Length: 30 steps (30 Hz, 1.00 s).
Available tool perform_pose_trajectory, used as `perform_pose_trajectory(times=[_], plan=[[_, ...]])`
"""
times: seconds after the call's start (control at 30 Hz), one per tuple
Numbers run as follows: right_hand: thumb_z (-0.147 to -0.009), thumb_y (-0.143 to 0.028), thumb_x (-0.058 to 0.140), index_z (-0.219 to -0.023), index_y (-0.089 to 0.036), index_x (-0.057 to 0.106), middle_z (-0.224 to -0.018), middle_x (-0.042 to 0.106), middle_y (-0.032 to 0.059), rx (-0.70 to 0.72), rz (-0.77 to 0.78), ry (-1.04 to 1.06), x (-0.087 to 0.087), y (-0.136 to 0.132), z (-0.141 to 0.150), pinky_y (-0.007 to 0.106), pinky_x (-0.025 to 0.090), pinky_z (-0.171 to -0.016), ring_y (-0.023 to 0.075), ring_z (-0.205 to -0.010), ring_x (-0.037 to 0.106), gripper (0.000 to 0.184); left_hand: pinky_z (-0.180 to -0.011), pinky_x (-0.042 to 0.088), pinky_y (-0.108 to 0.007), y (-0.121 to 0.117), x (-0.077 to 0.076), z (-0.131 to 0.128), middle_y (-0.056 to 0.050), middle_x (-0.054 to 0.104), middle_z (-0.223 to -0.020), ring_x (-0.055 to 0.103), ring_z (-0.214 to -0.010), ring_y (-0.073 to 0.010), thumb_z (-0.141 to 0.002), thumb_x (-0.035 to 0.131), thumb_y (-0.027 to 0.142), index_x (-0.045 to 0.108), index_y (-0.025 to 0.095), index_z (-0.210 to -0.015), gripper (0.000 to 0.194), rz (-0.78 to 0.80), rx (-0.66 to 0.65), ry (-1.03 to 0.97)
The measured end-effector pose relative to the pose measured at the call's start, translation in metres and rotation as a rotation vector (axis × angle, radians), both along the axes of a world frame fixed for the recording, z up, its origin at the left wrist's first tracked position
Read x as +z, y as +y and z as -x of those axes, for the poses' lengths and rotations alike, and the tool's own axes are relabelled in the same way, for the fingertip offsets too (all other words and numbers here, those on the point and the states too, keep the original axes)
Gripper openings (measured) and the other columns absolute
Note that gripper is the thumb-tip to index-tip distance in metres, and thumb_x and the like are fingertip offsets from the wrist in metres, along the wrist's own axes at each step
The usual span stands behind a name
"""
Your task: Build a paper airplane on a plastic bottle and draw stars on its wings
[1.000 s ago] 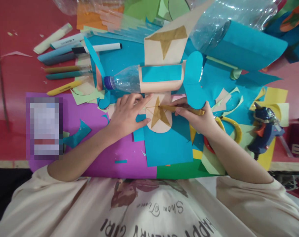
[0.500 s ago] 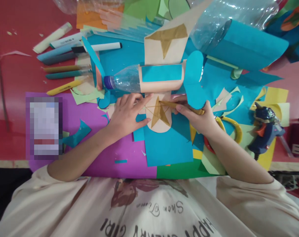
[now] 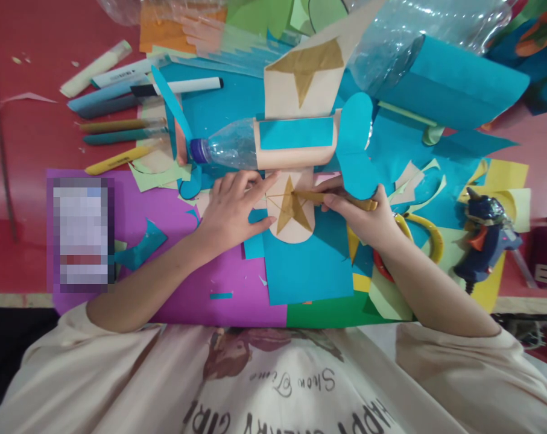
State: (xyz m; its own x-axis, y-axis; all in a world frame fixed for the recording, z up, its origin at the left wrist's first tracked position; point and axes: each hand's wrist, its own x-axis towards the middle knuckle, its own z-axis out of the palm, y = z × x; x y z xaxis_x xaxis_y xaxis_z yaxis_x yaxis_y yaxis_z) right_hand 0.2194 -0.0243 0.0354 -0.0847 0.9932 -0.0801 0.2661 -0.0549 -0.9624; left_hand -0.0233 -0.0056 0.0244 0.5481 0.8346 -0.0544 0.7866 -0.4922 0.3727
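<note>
A small plane made from a plastic bottle (image 3: 232, 143) lies across the middle, wrapped in cream paper with a blue strip and a blue paper tail (image 3: 355, 144). My right hand (image 3: 361, 214) is closed around a golden-brown marker (image 3: 316, 197), its tip on the star (image 3: 291, 211) drawn on the nearer cream wing (image 3: 300, 234). Part of that star is coloured in; its left point is only outlined. My left hand (image 3: 237, 202) rests with fingers spread at the wing's left edge, fingertips touching it. The farther wing (image 3: 277, 90) carries a filled golden star shape.
Several markers (image 3: 119, 129) lie at the left, above a phone with a blurred screen (image 3: 84, 235). Scissors with yellow and red handles (image 3: 429, 238) sit beside my right wrist, and a blue glue gun (image 3: 483, 235) lies farther right. Paper scraps and plastic bottles (image 3: 458, 30) surround the plane.
The marker tip has shifted slightly right and down on the star, and more of its middle is coloured. My left hand has stayed in place.
</note>
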Motion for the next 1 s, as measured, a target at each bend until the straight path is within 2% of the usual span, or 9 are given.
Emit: perform_pose_trajectory(times=[0.2, 0.53, 0.83, 1.0], plan=[[-0.079, -0.031, 0.071, -0.087, -0.024, 0.071, -0.085, 0.075, 0.0012, -0.005, 0.005, 0.029, -0.0023, -0.0009, -0.0001, 0.035, 0.061, -0.065, 0.0185, -0.067, 0.068, 0.010, -0.092, 0.035, -0.041, -0.0003, -0.0013, 0.0005, -0.010, 0.054, -0.121, 0.047, -0.111, -0.0298, -0.086, 0.064, 0.039, 0.041, 0.028, -0.148, 0.067, -0.032, -0.005, 0.001], [-0.078, -0.034, 0.072, -0.083, -0.025, 0.070, -0.075, 0.072, 0.0005, -0.025, 0.008, 0.003, -0.0007, 0.0003, 0.0001, 0.036, 0.060, -0.061, 0.0181, -0.061, 0.065, 0.010, -0.093, 0.036, -0.042, 0.0000, 0.0021, -0.0008, -0.011, 0.054, -0.121, 0.048, -0.111, -0.0306, -0.086, 0.064, 0.038, 0.040, 0.027, -0.148, 0.067, -0.009, -0.006, 0.014], [-0.081, -0.039, 0.069, -0.084, -0.024, 0.069, -0.077, 0.070, 0.0021, 0.000, 0.008, -0.027, -0.0004, 0.0005, -0.0004, 0.038, 0.060, -0.063, 0.0192, -0.063, 0.066, 0.016, -0.091, 0.035, -0.041, 0.0000, -0.0019, 0.0003, -0.011, 0.053, -0.121, 0.047, -0.110, -0.0303, -0.087, 0.063, 0.040, 0.041, 0.026, -0.148, 0.067, -0.038, -0.013, 0.000], [-0.081, -0.039, 0.070, -0.087, -0.025, 0.070, -0.085, 0.073, 0.0027, 0.013, -0.010, -0.013, -0.0017, 0.0004, -0.0014, 0.040, 0.061, -0.069, 0.0212, -0.070, 0.068, 0.015, -0.092, 0.035, -0.042, 0.0001, -0.0005, -0.0003, -0.011, 0.053, -0.121, 0.047, -0.110, -0.0306, -0.087, 0.063, 0.039, 0.041, 0.028, -0.148, 0.066, -0.023, -0.004, 0.011]])
